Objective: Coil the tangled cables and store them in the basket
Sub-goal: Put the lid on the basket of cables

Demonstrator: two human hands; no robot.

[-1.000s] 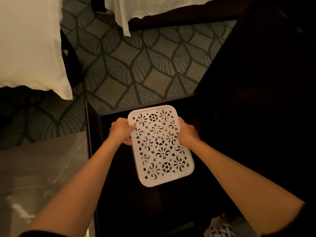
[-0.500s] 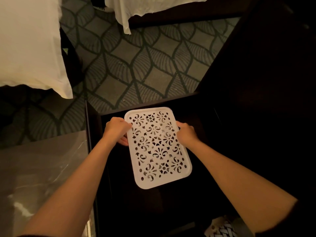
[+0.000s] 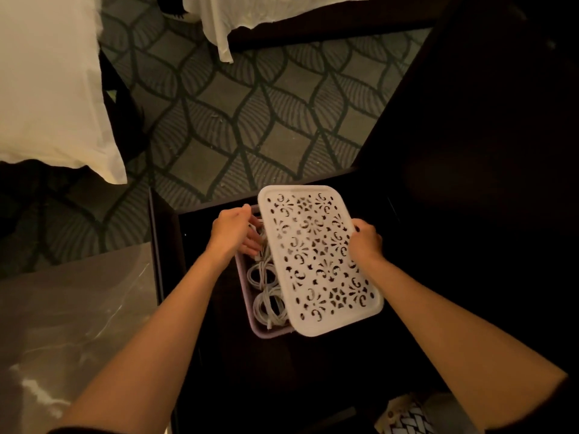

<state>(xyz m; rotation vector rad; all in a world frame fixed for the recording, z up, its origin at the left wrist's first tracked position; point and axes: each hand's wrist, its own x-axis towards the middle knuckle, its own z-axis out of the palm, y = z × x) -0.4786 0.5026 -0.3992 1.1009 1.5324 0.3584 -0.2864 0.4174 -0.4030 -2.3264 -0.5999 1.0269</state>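
Right grip (image 3: pixel 365 244) has the lattice lid (image 3: pixel 316 261) by its right edge, lid offset right of the basket (image 3: pixel 272 332); relaxed left grip (image 3: pixel 233 234) is nearer the exposed cables (image 3: pixel 266 303).

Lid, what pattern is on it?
White lid, cut-out swirls and flowers; head view.

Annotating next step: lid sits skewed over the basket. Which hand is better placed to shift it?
Right. The right hand grips the lid at its right edge; the left hand is at the basket rim, by the cables.
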